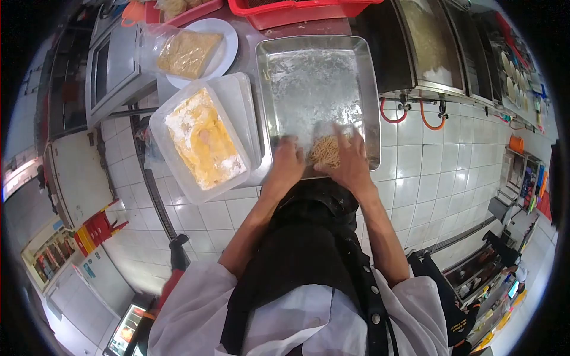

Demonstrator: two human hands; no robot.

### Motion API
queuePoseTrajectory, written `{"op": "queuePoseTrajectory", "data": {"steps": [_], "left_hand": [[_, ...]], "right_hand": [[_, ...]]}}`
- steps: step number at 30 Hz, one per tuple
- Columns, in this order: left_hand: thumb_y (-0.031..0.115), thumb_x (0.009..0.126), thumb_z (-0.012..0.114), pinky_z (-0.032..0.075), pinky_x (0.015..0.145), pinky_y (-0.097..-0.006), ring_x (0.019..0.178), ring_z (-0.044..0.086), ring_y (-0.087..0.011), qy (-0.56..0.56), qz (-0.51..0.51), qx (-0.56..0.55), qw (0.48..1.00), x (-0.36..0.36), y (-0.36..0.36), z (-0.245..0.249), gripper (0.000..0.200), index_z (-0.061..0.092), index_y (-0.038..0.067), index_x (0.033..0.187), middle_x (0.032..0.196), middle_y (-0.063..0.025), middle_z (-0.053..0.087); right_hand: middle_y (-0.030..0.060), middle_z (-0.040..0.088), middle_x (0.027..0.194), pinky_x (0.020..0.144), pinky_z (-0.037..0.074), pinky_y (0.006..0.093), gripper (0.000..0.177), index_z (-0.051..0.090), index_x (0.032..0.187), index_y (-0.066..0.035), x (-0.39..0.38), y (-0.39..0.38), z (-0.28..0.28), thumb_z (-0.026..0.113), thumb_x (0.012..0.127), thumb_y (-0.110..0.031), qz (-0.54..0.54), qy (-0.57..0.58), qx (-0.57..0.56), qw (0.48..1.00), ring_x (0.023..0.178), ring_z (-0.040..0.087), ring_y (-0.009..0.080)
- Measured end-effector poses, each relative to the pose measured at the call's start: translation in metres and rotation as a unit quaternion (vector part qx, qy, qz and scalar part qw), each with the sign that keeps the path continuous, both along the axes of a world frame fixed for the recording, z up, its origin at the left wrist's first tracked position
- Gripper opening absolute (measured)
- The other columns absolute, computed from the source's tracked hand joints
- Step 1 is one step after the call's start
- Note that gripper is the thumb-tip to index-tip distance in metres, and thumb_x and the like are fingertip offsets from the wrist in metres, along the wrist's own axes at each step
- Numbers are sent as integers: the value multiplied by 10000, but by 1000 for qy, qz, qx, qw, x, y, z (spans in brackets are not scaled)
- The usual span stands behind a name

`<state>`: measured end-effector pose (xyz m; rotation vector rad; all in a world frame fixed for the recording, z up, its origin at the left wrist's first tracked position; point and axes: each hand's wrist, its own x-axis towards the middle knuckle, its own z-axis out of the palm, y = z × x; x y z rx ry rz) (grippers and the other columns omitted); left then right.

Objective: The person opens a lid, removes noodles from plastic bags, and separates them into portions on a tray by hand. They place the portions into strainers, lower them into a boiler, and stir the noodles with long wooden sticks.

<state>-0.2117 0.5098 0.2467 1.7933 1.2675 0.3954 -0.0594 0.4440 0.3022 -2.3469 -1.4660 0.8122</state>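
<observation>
A rectangular metal tray (312,74), dusted with white powder, lies in front of me. Near its front edge sits a small bundle of thin, pale noodles (325,151). My right hand (350,161) curves round the right side of the bundle, thumb below it and fingers over its top; the fingertips are blurred. Just left of the noodles, my left hand (287,160) is inside the tray's near left corner, its fingers slightly bent and apart, with nothing visible in them.
Left of the tray, a plastic container (159,132) holds a yellow, floury mass (202,133). Behind it are a white plate (228,44) and a plastic bag with a tan block (189,53). A red basket (273,19) stands at the back. Cooking equipment (436,47) is at right.
</observation>
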Motion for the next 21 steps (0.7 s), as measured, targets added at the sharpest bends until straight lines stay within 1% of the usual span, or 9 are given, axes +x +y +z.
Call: {"op": "queuePoseTrajectory", "data": {"steps": [3,4,5,7,11,13,17,19,21], "left_hand": [[-51,785,516,457,816,-407,927,583,-377,-53,-43,1,998,12,-14,-20,269,561,-38,1049,946,-245,583],[-47,782,519,452,826,-410,938,576,-386,-68,-69,-9,995,16,-16,-17,260,564,-44,1038,947,-248,582],[-44,779,523,447,836,-413,949,568,-395,-82,-93,-18,992,17,-14,-11,252,566,-50,1026,947,-251,581],[-37,783,516,449,833,-421,957,563,-403,-45,-85,-39,995,10,-6,8,247,572,-55,1023,970,-253,581],[-46,801,484,450,853,-405,972,567,-394,-34,-9,21,999,7,-3,1,301,579,-47,1087,1014,-249,595],[-48,802,486,451,864,-397,983,568,-387,-78,-63,-67,993,5,-13,-17,294,585,-41,1079,1021,-247,599],[-23,820,487,452,867,-395,979,567,-389,-43,-121,-41,991,1,-6,6,259,595,-36,1055,1020,-253,597],[3,834,491,448,874,-404,980,556,-402,-23,-48,-17,998,5,-9,1,248,581,-35,1062,1028,-256,584],[24,839,495,440,874,-420,988,541,-417,-91,17,48,995,15,-11,-26,233,558,-41,1054,1051,-259,564]], "right_hand": [[310,249,1366,890,435,567,738,333,1410,-199,-30,5,-26,702,773,-251,-35,-97,-101,990,1215,324,485],[307,256,1360,877,444,552,688,329,1413,-189,-33,-5,-69,656,808,-175,-31,-122,-1,992,1185,342,502],[307,256,1360,877,444,552,688,329,1413,-189,-30,-3,-71,656,808,-175,-29,-120,-1,992,1185,342,502],[316,249,1360,866,446,555,644,342,1399,-172,-25,1,-68,619,820,-115,7,7,-36,999,1166,349,534],[299,281,1335,840,450,568,614,378,1358,-143,-21,5,-27,620,797,-88,62,-24,-111,992,1118,379,539],[263,307,1324,834,443,579,568,409,1307,-105,-35,5,-7,609,778,-55,-44,-72,-46,995,1115,380,533],[238,303,1346,849,436,595,568,399,1327,-123,-42,0,-62,583,794,-54,-49,-103,-6,993,1147,348,551],[227,281,1390,883,418,623,583,364,1366,-156,-29,-14,-90,555,821,-77,46,-80,72,993,1212,285,570],[234,293,1379,862,430,621,530,385,1351,-151,-15,-10,-87,525,844,-79,190,-141,51,970,1193,294,575]]}}
